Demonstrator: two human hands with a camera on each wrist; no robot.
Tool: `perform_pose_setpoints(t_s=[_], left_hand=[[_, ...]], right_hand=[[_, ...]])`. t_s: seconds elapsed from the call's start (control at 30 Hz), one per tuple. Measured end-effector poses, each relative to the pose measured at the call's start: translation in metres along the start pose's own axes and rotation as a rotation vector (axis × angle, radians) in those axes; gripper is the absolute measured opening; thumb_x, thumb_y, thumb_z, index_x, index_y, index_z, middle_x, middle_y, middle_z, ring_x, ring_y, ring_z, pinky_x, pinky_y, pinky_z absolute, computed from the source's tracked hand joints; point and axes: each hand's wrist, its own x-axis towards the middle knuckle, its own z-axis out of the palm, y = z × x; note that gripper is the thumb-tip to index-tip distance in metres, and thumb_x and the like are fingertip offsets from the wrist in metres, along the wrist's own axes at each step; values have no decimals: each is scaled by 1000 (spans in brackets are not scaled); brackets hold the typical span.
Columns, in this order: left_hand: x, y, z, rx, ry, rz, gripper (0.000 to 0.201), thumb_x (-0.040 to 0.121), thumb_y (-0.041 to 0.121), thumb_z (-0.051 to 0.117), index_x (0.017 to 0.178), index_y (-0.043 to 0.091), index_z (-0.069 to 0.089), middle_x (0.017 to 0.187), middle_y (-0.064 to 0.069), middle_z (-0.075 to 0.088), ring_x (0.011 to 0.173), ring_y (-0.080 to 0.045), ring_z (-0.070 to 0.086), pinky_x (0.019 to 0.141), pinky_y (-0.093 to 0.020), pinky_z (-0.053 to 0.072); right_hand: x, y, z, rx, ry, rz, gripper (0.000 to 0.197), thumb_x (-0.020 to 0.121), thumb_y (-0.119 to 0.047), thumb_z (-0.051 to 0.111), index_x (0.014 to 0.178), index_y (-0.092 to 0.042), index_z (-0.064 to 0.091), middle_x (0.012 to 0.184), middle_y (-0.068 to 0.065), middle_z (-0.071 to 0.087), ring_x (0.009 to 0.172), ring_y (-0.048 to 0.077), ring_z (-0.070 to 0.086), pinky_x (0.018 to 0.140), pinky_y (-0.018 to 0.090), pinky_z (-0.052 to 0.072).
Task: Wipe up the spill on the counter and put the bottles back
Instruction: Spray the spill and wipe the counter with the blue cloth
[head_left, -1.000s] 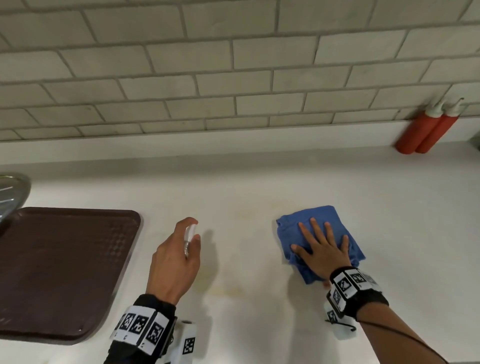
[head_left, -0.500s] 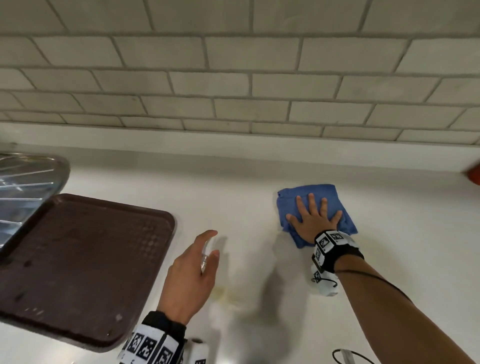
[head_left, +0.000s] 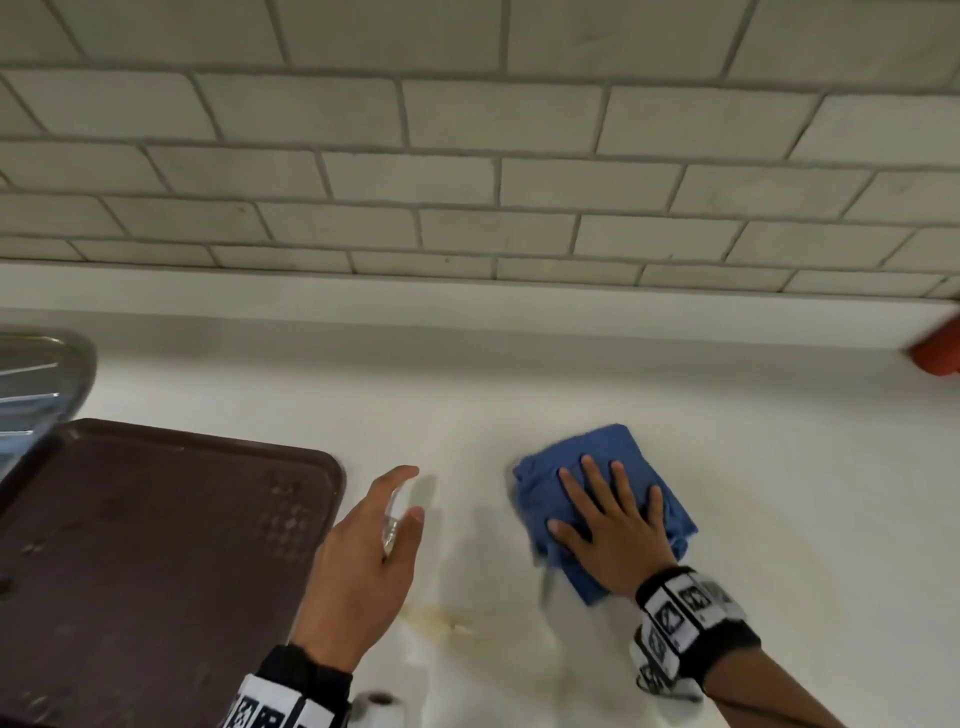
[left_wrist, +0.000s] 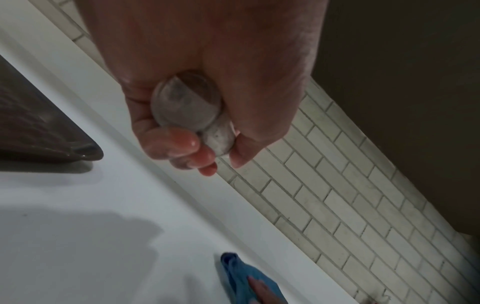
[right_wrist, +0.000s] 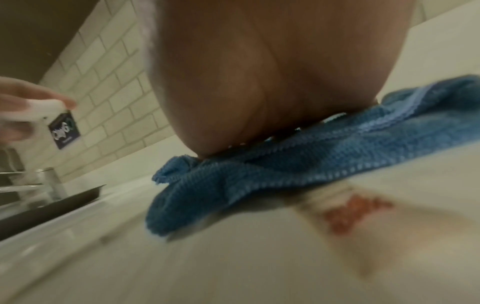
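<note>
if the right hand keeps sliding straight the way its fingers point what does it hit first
The right hand lies flat on the blue cloth, fingers aimed at the back of the counter. That stretch looks bare, so it would probably reach the low white ledge under the tiled wall first; depth is hard to judge.

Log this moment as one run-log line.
phase: wiping | left hand: grips spray bottle | right hand: flat on blue cloth | yellowish stain: on counter | tray: left
</note>
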Motion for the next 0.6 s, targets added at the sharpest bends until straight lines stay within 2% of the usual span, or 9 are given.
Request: perform_pose_setpoints(t_s=[0.03, 0.13, 0.27, 0.33, 0.4, 0.43, 0.47, 0.53, 0.6], left_hand=[[-1, -3, -2, -2, 3, 5, 39, 98, 37, 53, 137, 41, 48, 114, 23, 61, 92, -3, 60, 80, -24, 45], [-5, -12, -5, -1, 12, 19, 39, 98, 38, 52, 137, 39, 50, 119, 27, 59, 96, -1, 60, 81, -21, 44], [-9, -28, -12, -2, 33, 11, 40, 99, 35, 54, 138, 37, 51, 124, 25, 59, 101, 6, 56, 85, -18, 42], [-8, -34, -16, -5, 49, -4, 40, 98, 33, 55, 137, 36, 52, 119, 20, 64, 98, 2, 59, 83, -19, 45], [-6, -35, -21, -9, 58, -14, 39, 98, 33, 56, 137, 35, 52, 111, 14, 70, 93, -4, 65, 80, -25, 49], [-4, -35, -23, -9, 57, -5, 39, 98, 32, 55, 137, 33, 52, 110, 12, 70, 91, -4, 65, 78, -25, 50], [-2, -36, -25, -4, 52, 7, 39, 99, 32, 55, 138, 32, 52, 109, 12, 70, 89, -2, 64, 75, -21, 48], [0, -37, -26, 9, 42, 13, 39, 99, 32, 53, 138, 32, 51, 100, 9, 71, 81, -5, 64, 68, -16, 44], [-1, -40, -27, 5, 39, 29, 39, 99, 32, 53, 138, 32, 51, 98, 3, 71, 80, -13, 65, 71, -24, 49]], right_hand=[[17, -2, -7, 20, -13, 42, 74, 85, -75, 8, 150, -43, -8, 159, -10, -18, 147, 27, -14, 112, 66, -2], [75, -23, -31, 38, -45, 99, 73, 90, -72, 18, 150, -40, -11, 160, -6, -20, 146, 32, -17, 110, 69, 0], [113, -75, -37, -3, -84, 21, 72, 91, -69, 17, 151, -38, -9, 160, -2, -20, 145, 35, -18, 109, 70, -4], [100, -103, -25, -32, -77, -91, 77, 85, -75, 3, 151, -37, -7, 161, -2, -19, 146, 34, -17, 109, 70, -5], [73, -125, -8, -54, -68, -202, 91, 72, -81, -15, 152, -36, -5, 161, -2, -17, 146, 33, -17, 108, 70, -9], [56, -132, 1, -64, -60, -257, 90, 74, -79, -14, 152, -36, -2, 162, -1, -14, 146, 34, -15, 108, 70, -11], [37, -136, 9, -66, -44, -310, 83, 80, -76, -6, 152, -36, 3, 162, -1, -8, 147, 36, -11, 108, 69, -12], [-2, -135, 28, -60, -5, -391, 72, 89, -72, 10, 151, -37, 17, 162, -1, 10, 147, 37, 3, 108, 68, -6], [-31, -119, 42, -54, 12, -393, 70, 89, -73, 14, 149, -39, 22, 160, -4, 18, 147, 33, 10, 107, 66, 0]])
